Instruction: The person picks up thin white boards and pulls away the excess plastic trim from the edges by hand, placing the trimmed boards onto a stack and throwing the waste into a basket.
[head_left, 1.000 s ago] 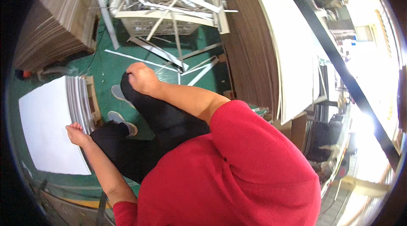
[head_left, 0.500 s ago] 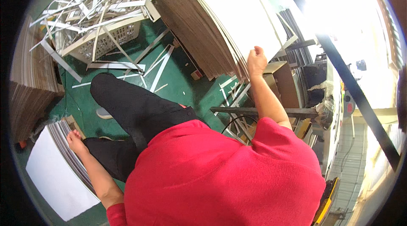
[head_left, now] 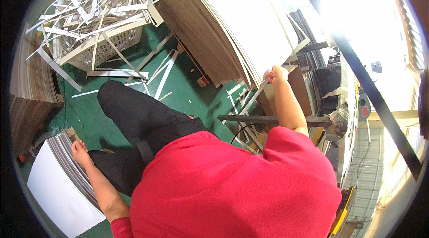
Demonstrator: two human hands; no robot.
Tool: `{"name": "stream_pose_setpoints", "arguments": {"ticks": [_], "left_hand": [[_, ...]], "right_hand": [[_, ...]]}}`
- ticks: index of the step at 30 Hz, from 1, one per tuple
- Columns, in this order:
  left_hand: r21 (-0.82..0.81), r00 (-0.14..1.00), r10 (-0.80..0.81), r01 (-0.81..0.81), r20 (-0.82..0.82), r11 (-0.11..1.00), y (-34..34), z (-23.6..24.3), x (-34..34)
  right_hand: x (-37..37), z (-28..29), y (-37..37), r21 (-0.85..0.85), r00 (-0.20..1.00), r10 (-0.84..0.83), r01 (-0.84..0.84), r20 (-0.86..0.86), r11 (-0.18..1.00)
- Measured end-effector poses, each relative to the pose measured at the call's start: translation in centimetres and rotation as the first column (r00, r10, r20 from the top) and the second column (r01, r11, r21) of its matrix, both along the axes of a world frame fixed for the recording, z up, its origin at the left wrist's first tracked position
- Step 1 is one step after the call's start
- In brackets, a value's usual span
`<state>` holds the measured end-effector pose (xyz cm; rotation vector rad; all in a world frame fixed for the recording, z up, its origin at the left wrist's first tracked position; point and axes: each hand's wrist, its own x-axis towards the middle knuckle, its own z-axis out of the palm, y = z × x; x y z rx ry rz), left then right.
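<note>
My right hand (head_left: 278,74) is closed at the near corner of a tall stack of cardboard sheets (head_left: 210,28). Its fingers pinch the edge of the white top sheet (head_left: 250,19), though bright glare makes the corner hard to read. My left hand (head_left: 81,154) hangs low at the left with loosely bent fingers, the thumb a little apart, and nothing visible in it. It hovers by the edge of a lower pile of white sheets (head_left: 62,184); I cannot tell whether it touches them.
A white plastic basket (head_left: 111,43) overflows with cut strips at the far left. More loose strips (head_left: 166,75) litter the green floor. Another board stack (head_left: 33,81) stands at the left edge. Right of me are a dark metal bar (head_left: 277,118) and a cardboard box (head_left: 297,90).
My right hand has moved slightly nearer and to the right, from the white sheet's edge to the stack's corner, its fingers turning inward. My left hand has barely moved.
</note>
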<state>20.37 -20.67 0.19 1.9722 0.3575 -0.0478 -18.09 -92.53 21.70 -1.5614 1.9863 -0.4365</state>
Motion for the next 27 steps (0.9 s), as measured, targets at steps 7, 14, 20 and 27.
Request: {"name": "stream_pose_setpoints", "arguments": {"ticks": [7,14,20,27], "left_hand": [[-0.086,0.997,-0.026,0.019,-0.078,0.996,-0.2,-1.7,1.0],[-0.095,0.999,-0.021,0.017,-0.043,0.995,0.1,-1.7,0.7],[-0.129,0.997,0.067,-0.071,-0.034,0.989,0.2,0.0,-0.1],[-0.185,0.996,0.046,-0.059,-0.071,0.981,1.5,-0.7,0.4]], "right_hand": [[3.4,3.5,2.9,0.284,0.704,-0.279,0.115,0.653,0.952],[11.6,5.0,5.1,0.106,0.894,0.079,-0.139,0.44,0.985],[4.1,1.6,0.0,0.118,0.99,0.03,-0.046,0.139,0.992],[2.0,2.0,2.2,0.138,0.965,-0.101,0.069,0.242,0.988]]}}
